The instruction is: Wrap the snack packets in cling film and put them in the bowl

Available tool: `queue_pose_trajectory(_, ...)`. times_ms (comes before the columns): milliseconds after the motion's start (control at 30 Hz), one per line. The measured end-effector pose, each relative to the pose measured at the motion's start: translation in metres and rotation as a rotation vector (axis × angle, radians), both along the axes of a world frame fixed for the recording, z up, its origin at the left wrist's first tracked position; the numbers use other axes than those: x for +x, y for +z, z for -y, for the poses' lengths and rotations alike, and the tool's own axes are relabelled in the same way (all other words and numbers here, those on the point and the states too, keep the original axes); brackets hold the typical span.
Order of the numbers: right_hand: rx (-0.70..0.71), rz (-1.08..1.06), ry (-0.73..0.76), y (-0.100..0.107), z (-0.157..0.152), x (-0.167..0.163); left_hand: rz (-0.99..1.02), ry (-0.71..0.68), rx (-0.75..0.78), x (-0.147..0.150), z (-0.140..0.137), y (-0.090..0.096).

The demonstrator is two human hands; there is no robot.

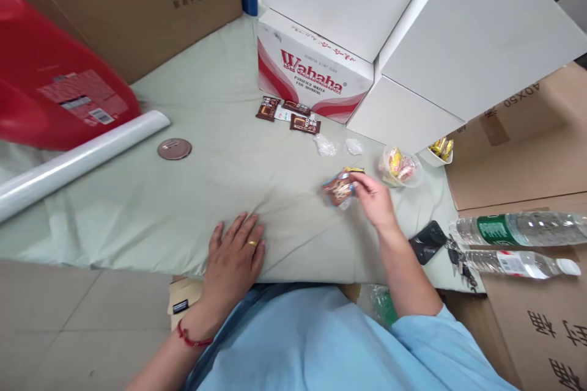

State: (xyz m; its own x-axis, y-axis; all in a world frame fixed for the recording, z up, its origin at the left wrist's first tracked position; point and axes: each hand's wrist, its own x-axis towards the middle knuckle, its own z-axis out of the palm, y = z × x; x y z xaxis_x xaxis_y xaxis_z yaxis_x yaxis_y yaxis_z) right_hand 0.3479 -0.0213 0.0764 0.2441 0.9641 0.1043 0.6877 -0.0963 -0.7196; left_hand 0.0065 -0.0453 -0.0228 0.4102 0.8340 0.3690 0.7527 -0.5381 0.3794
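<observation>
My right hand pinches a small brown snack packet by its right edge, just over the cloth-covered table. A bit of yellow wrapper shows behind the fingertips. My left hand lies flat on the cloth near the front edge, palm down, holding nothing. Beyond the packet lie several dark brown cocoa snack packets by the Wahaha carton. Crumpled clear plastic and a small white wrapper sit between them. Right of my hand stands a clear bowl with yellow and pink wrapped snacks.
A Wahaha carton and white boxes line the back. At left are a red jug, a white roll and a brown disc. Rightward are a phone, keys, plastic bottles and a snack dish.
</observation>
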Motion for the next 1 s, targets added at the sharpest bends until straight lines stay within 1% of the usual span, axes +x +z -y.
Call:
queue_pose_trajectory(67,0.090,-0.037,-0.140,0.010,0.004,0.064,0.020,0.007,0.027,0.003,0.000,-0.002)
queue_pose_trajectory(133,0.159,0.006,-0.263,0.024,0.004,0.128,0.047,0.025,0.043,0.006,0.001,-0.004)
queue_pose_trajectory(200,0.184,0.090,-0.377,0.038,-0.001,0.184,0.068,0.036,0.053,0.008,0.001,-0.005)
queue_pose_trajectory(267,0.130,0.162,-0.404,0.049,-0.010,0.224,0.078,0.039,0.065,0.008,0.000,-0.007)
queue_pose_trajectory(333,0.045,0.177,-0.369,0.054,-0.023,0.245,0.072,0.039,0.080,0.008,0.000,-0.008)
queue_pose_trajectory(400,-0.069,0.150,-0.283,0.050,-0.036,0.249,0.060,0.037,0.100,0.007,-0.001,-0.007)
queue_pose_trajectory(500,-0.223,0.155,-0.185,0.035,-0.051,0.235,0.037,0.031,0.131,0.008,-0.002,-0.006)
queue_pose_trajectory(567,-0.242,0.220,-0.192,0.023,-0.054,0.224,0.033,0.031,0.145,0.009,-0.001,-0.006)
queue_pose_trajectory(633,-0.200,0.318,-0.200,0.013,-0.052,0.217,0.038,0.039,0.143,0.009,-0.001,-0.007)
queue_pose_trajectory(700,-0.164,0.447,-0.172,0.007,-0.047,0.213,0.051,0.051,0.128,0.009,-0.001,-0.007)
queue_pose_trajectory(733,-0.170,0.519,-0.153,0.007,-0.044,0.211,0.056,0.056,0.120,0.009,0.000,-0.008)
queue_pose_trajectory(800,-0.234,0.663,-0.145,0.008,-0.037,0.206,0.058,0.059,0.116,0.009,0.000,-0.008)
queue_pose_trajectory(900,-0.363,0.823,-0.224,0.011,-0.026,0.190,0.049,0.044,0.140,0.009,0.000,-0.007)
queue_pose_trajectory(933,-0.381,0.867,-0.251,0.012,-0.022,0.184,0.048,0.042,0.149,0.009,-0.001,-0.006)
queue_pose_trajectory(1000,-0.354,0.965,-0.278,0.011,-0.017,0.174,0.044,0.039,0.165,0.010,-0.001,-0.005)
